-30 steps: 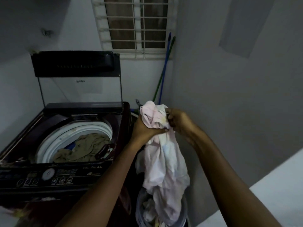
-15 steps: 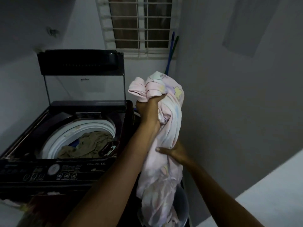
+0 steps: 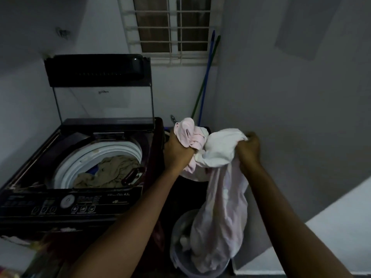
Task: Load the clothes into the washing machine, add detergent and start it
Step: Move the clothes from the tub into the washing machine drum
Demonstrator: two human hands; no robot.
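Note:
A dark top-loading washing machine [image 3: 124, 194] stands at the left with its lid [image 3: 96, 70] raised. Olive-brown clothes [image 3: 108, 172] lie in its white drum. Right of the machine, both my hands hold up a pale pink garment [image 3: 220, 207]. My left hand [image 3: 177, 152] grips one bunched end. My right hand [image 3: 249, 149] grips another fold at about the same height. The rest of the garment hangs down into a pale bucket [image 3: 178, 255] on the floor, which holds more laundry.
The control panel [image 3: 66, 203] with a dial and buttons runs along the machine's front. Two broom handles [image 3: 206, 81], blue and green, lean in the corner under a barred window [image 3: 172, 27]. A grey wall is close on the right.
My left hand has come down from its raised position. My right hand has moved up from the garment's middle to grip a fold beside it.

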